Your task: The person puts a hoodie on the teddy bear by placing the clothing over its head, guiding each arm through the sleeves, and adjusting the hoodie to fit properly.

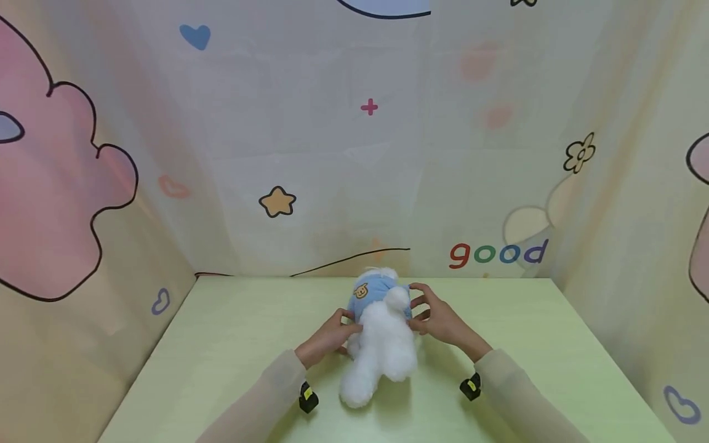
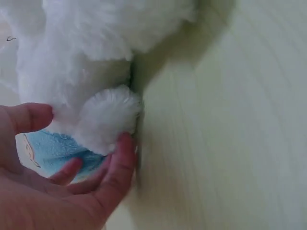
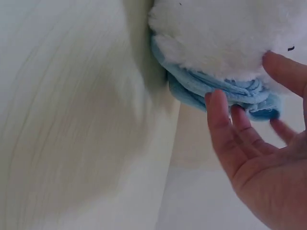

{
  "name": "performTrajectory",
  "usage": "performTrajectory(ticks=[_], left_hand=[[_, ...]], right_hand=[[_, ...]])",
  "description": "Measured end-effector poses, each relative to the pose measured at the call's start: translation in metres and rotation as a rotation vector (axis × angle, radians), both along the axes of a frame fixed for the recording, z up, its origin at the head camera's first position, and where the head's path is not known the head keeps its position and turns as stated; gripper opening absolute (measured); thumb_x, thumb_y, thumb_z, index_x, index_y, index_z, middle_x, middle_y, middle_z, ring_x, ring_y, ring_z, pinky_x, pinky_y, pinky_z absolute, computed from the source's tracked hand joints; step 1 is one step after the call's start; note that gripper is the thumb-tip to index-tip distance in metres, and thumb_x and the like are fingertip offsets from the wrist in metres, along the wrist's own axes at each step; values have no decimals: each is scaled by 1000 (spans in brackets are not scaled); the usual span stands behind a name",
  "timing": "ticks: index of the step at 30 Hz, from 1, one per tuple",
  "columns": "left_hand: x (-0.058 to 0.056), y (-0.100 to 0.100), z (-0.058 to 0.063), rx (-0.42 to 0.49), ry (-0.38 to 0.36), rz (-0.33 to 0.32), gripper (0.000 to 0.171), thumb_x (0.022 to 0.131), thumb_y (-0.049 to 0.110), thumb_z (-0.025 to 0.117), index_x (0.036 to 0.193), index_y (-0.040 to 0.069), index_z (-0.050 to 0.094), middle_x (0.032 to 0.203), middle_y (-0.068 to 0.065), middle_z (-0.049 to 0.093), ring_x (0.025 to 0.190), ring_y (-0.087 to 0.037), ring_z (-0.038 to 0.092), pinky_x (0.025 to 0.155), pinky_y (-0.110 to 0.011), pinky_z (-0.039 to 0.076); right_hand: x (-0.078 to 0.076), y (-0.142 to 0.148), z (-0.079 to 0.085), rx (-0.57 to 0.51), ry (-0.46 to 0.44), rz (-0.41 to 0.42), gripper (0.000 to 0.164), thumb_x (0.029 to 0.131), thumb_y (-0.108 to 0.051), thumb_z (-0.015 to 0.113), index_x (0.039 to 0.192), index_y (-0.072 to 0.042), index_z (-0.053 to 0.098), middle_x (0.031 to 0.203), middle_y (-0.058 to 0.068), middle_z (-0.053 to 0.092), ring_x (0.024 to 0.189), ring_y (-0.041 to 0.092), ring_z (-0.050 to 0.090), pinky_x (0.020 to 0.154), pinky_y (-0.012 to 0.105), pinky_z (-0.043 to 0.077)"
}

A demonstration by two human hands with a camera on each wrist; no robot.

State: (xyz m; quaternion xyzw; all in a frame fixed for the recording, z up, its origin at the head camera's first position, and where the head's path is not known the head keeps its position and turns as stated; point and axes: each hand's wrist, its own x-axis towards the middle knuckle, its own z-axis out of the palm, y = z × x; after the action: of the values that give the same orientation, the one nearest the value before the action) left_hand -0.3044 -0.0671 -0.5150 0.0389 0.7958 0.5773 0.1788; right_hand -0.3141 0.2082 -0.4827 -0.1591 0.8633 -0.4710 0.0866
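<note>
A fluffy white plush toy point(image 1: 383, 344) in a blue shirt point(image 1: 373, 289) with a small brown animal-face patch lies on the table, its legs toward me. My left hand point(image 1: 332, 335) holds its left side. In the left wrist view, the thumb touches the white fur and the fingertips meet a small round limb point(image 2: 109, 120). On the opposite side my right hand point(image 1: 440, 317) holds the toy, thumb on the fur and bent fingers at the bunched blue cloth point(image 3: 211, 88). The toy's head is mostly hidden behind its body.
The pale green tabletop point(image 1: 249, 307) extends around the toy. A printed curtain point(image 1: 321, 123) with hearts, a star and the word "good" hangs behind and at both sides. Small black devices point(image 1: 308, 397) with yellow marks sit at both wrists, by the light sleeves point(image 1: 260, 394).
</note>
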Motion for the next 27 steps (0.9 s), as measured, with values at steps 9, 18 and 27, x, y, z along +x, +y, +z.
performTrajectory(ticks=[9, 18, 27], left_hand=[[-1, 1, 0, 46, 23, 63, 48, 92, 35, 63, 130, 11, 47, 121, -12, 53, 100, -21, 53, 75, -31, 44], [0, -6, 6, -151, 371, 40, 45, 86, 24, 70, 127, 11, 57, 127, -14, 56, 119, -30, 54, 101, -47, 44], [-5, -5, 20, -336, 554, -208, 69, 87, 37, 73, 144, 7, 46, 149, -14, 44, 138, -37, 38, 110, -52, 36]], right_hand=[[11, -3, 5, -33, 27, 25, 50, 91, -8, 67, 136, -5, 46, 129, 26, 58, 106, 38, 68, 78, 38, 59], [10, -3, -6, 245, 343, -87, 47, 79, -17, 76, 121, -5, 57, 114, 10, 60, 89, 18, 60, 73, 31, 50], [1, -16, 11, 344, 454, 88, 56, 87, -40, 73, 131, -8, 58, 135, 12, 58, 126, 33, 56, 104, 52, 45]])
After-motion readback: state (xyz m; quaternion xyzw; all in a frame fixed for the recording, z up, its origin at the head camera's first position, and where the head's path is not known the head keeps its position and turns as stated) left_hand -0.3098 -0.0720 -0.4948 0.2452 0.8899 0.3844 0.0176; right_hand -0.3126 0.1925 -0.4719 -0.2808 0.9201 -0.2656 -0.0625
